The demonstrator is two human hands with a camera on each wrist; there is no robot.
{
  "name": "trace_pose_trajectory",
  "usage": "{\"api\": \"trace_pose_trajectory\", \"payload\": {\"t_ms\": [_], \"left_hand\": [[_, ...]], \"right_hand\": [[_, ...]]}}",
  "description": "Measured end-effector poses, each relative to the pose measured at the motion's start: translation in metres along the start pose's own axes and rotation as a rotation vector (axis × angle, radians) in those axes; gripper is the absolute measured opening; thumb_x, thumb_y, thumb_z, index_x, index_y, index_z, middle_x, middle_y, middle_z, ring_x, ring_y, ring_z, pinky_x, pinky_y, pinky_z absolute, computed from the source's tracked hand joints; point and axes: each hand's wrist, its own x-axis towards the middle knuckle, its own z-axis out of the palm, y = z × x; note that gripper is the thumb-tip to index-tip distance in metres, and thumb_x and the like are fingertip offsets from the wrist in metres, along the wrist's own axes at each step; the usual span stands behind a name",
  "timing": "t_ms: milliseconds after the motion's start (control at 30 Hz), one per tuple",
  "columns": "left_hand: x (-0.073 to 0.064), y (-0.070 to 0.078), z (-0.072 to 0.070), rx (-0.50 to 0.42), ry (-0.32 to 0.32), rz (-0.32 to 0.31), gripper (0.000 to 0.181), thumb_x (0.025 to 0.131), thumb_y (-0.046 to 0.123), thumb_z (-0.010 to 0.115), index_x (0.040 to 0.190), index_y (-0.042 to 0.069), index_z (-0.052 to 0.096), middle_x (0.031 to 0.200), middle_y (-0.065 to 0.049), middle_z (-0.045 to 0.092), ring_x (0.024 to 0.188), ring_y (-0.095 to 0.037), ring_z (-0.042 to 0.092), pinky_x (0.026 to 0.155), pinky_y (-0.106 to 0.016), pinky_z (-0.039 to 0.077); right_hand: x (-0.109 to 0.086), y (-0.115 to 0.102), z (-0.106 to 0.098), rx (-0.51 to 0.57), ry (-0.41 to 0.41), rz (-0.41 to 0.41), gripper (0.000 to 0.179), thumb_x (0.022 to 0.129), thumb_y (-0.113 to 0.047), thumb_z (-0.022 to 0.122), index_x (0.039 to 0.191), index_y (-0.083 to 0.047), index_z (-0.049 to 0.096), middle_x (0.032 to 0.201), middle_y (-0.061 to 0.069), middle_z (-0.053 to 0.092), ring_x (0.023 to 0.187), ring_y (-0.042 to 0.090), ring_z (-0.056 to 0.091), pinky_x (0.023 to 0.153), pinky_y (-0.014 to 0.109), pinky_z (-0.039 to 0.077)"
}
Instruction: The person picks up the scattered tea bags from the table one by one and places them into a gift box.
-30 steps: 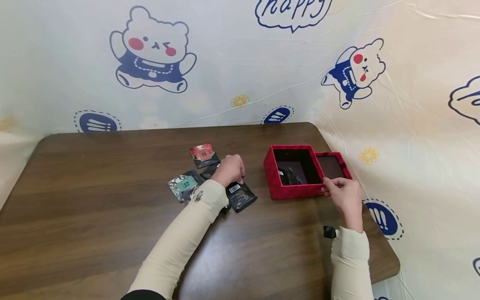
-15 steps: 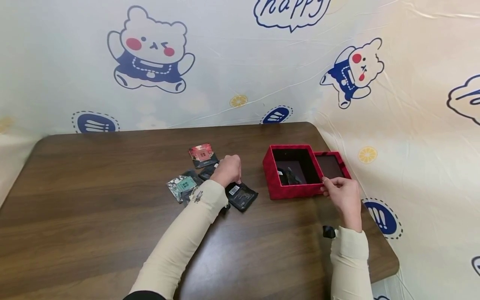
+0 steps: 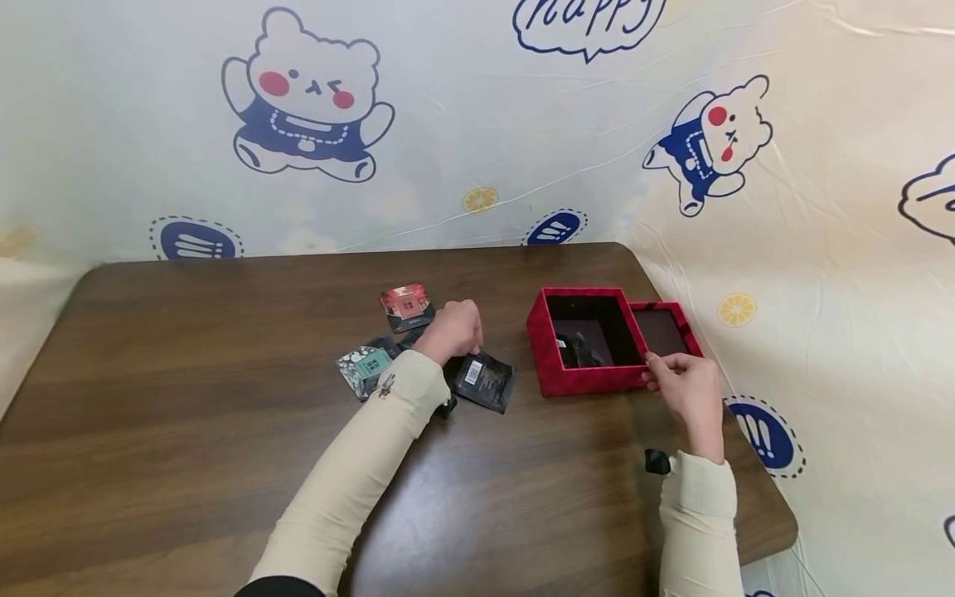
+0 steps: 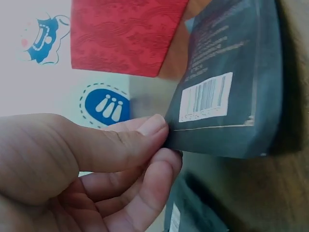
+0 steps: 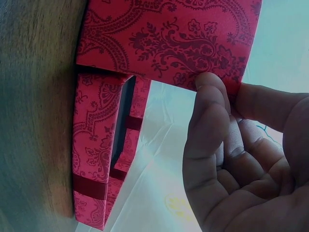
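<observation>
Between thumb and fingers, my left hand (image 3: 452, 330) pinches the corner of a black packet (image 4: 217, 96) with a white barcode label. In the head view this packet (image 3: 487, 383) hangs to the right of that hand, tilted. My right hand (image 3: 686, 390) grips the near right corner of a red patterned box (image 3: 589, 381), thumb on one side and fingers on the other. The box stands uncovered, with dark packets (image 3: 578, 352) inside. Just left of my left hand lie a green-labelled packet (image 3: 366, 365) and a red-labelled packet (image 3: 407, 305); another dark packet is partly hidden under the hand.
A shallow red lid (image 3: 660, 330) lies hollow side up against the box's right side; a dark ribbon (image 5: 91, 187) crosses it. The brown table (image 3: 186, 398) meets a printed wall covering (image 3: 448, 108) at the back and right.
The barcode packet has risen and turned slightly in my left hand, which has shifted a little up and away. My right hand keeps its grip on the box.
</observation>
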Motion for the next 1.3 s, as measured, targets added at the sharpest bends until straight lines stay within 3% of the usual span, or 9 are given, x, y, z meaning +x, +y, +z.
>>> {"api": "trace_pose_trajectory", "payload": {"t_ms": [200, 367, 667, 900, 1167, 1300], "left_hand": [[-0.004, -0.002, -0.011, -0.077, -0.045, -0.011, 0.013, 0.09, 0.002, 0.071, 0.082, 0.008, 0.079, 0.081, -0.004, 0.071, 0.073, -0.019, 0.064, 0.059, -0.026, 0.053], [-0.007, -0.006, -0.018, -0.207, -0.025, -0.046, 0.01, 0.089, 0.0, 0.073, 0.082, 0.005, 0.078, 0.077, -0.007, 0.07, 0.058, -0.014, 0.063, 0.055, -0.023, 0.054], [-0.01, -0.009, -0.025, -0.459, -0.015, -0.026, 0.003, 0.087, -0.001, 0.076, 0.088, -0.001, 0.078, 0.078, -0.011, 0.07, 0.056, -0.011, 0.06, 0.059, -0.025, 0.059], [-0.02, -0.007, -0.046, -0.63, 0.012, -0.038, 0.004, 0.089, -0.001, 0.074, 0.09, -0.002, 0.077, 0.085, -0.014, 0.07, 0.06, -0.015, 0.061, 0.078, -0.042, 0.061], [-0.02, -0.001, -0.053, -0.737, 0.021, -0.053, 0.005, 0.088, 0.0, 0.076, 0.092, -0.001, 0.078, 0.089, -0.016, 0.071, 0.06, -0.016, 0.061, 0.064, -0.028, 0.059], [-0.02, 0.001, -0.052, -0.778, 0.01, -0.066, 0.006, 0.087, 0.0, 0.077, 0.093, -0.002, 0.078, 0.09, -0.017, 0.07, 0.06, -0.016, 0.06, 0.063, -0.027, 0.058]], "right_hand": [[0.0, 0.0, 0.0, 0.007, -0.009, 0.012, 0.039, 0.1, -0.034, 0.064, 0.101, 0.003, 0.076, 0.087, 0.013, 0.075, 0.078, 0.03, 0.073, 0.063, 0.018, 0.057], [0.001, 0.0, 0.0, 0.017, -0.014, -0.002, 0.04, 0.099, -0.035, 0.065, 0.101, 0.003, 0.076, 0.086, 0.014, 0.075, 0.076, 0.029, 0.073, 0.063, 0.02, 0.058], [0.002, 0.002, -0.002, 0.023, -0.012, -0.007, 0.041, 0.099, -0.036, 0.065, 0.102, 0.003, 0.076, 0.087, 0.015, 0.075, 0.074, 0.025, 0.073, 0.064, 0.021, 0.059], [0.001, 0.001, -0.002, 0.026, -0.013, -0.006, 0.04, 0.099, -0.036, 0.065, 0.102, 0.003, 0.076, 0.087, 0.015, 0.075, 0.076, 0.028, 0.073, 0.063, 0.019, 0.058], [0.001, 0.0, -0.002, 0.026, -0.012, -0.006, 0.039, 0.099, -0.034, 0.066, 0.103, 0.003, 0.076, 0.088, 0.016, 0.075, 0.077, 0.03, 0.073, 0.062, 0.018, 0.057], [0.001, 0.0, -0.002, 0.026, -0.018, -0.001, 0.039, 0.099, -0.035, 0.066, 0.104, 0.002, 0.076, 0.088, 0.015, 0.075, 0.077, 0.028, 0.073, 0.063, 0.018, 0.057]]}}
